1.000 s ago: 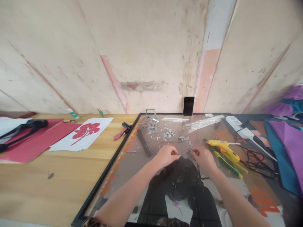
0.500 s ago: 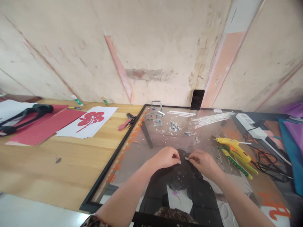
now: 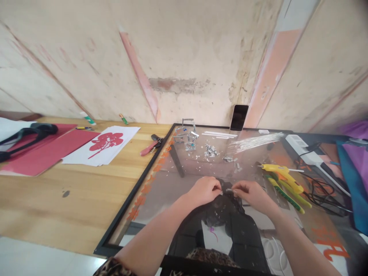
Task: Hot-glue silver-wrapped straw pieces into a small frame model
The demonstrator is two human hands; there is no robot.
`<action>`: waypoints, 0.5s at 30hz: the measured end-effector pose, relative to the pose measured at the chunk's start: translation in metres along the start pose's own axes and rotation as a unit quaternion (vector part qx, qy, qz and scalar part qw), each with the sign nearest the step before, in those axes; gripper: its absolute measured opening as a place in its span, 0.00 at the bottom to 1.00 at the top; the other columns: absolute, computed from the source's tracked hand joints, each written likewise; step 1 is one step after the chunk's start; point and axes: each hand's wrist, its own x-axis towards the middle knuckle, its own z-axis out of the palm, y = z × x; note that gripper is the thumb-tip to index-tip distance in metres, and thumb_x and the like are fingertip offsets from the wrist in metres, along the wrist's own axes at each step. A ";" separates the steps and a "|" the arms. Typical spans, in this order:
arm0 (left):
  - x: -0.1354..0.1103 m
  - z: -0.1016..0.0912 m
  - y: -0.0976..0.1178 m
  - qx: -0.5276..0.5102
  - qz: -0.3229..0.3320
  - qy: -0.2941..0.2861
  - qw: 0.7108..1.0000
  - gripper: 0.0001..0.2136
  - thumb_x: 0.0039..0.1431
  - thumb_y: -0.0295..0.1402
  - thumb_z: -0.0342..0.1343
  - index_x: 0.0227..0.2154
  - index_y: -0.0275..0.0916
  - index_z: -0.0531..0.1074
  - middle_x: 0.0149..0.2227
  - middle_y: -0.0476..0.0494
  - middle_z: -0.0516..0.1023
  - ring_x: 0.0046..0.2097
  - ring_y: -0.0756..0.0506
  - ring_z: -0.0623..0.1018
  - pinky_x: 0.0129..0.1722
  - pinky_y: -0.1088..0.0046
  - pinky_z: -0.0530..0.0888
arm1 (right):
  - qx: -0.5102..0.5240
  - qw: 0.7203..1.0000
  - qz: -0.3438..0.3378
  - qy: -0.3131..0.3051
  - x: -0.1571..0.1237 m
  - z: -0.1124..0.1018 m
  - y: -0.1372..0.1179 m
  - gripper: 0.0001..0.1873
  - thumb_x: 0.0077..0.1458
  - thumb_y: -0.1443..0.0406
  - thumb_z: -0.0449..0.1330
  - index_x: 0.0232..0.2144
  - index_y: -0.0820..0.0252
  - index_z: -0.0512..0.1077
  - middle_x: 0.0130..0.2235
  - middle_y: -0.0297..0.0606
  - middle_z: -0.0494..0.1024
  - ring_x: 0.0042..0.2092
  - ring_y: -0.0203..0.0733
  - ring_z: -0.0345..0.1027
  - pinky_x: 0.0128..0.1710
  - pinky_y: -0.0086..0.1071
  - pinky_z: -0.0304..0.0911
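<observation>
My left hand (image 3: 206, 189) is closed in a pinch low over the glass tabletop (image 3: 161, 199); a tiny pale piece shows at its fingertips. Facing it, my right hand (image 3: 251, 193) pinches a small silvery strip (image 3: 229, 190) between thumb and fingers. The fingertips of both hands are close together but apart. Beyond them lies a pile of small silver scraps (image 3: 211, 151), with loose bits scattered around it. A little frame built of silvery pieces (image 3: 186, 137) stands at the back left of the glass.
To the right lie a yellow glue gun (image 3: 283, 176), green-handled pliers (image 3: 284, 194) and a white power strip (image 3: 304, 153). Thin wires (image 3: 255, 142), white sticks (image 3: 220, 135) and a phone (image 3: 239, 118) sit at the back. Left are keys (image 3: 152, 145) and a red flower paper-cut (image 3: 106, 142).
The view has shifted slightly. Both hands stay pinched over the same spot, and the strip in my right hand has turned a little and sits closer to my left fingertips.
</observation>
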 end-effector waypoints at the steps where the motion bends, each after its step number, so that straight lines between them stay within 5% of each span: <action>1: 0.000 0.000 -0.001 0.005 -0.003 0.005 1.000 0.07 0.54 0.33 0.53 0.30 0.40 0.76 0.32 0.47 0.76 0.34 0.48 0.74 0.36 0.74 0.67 | 0.002 1.000 0.003 -0.007 0.000 0.001 0.000 0.09 0.53 0.61 0.55 0.30 0.57 0.74 0.26 0.31 0.77 0.29 0.36 0.68 0.29 0.27 0.59; 11: -0.001 0.002 0.005 -0.033 0.034 0.060 0.997 0.13 0.49 0.37 0.60 0.39 0.42 0.75 0.39 0.46 0.73 0.40 0.46 0.72 0.40 0.72 0.69 | 0.028 0.999 0.008 -0.015 0.003 0.004 0.001 0.11 0.53 0.59 0.55 0.30 0.58 0.74 0.27 0.32 0.75 0.29 0.35 0.65 0.30 0.27 0.57; 15: 0.003 0.010 0.006 -0.043 0.050 0.087 0.994 0.09 0.50 0.37 0.61 0.34 0.40 0.76 0.37 0.45 0.74 0.42 0.45 0.71 0.43 0.70 0.68 | 0.046 0.999 0.009 -0.020 0.003 0.003 0.000 0.12 0.53 0.59 0.54 0.30 0.59 0.73 0.27 0.32 0.75 0.30 0.36 0.65 0.30 0.27 0.58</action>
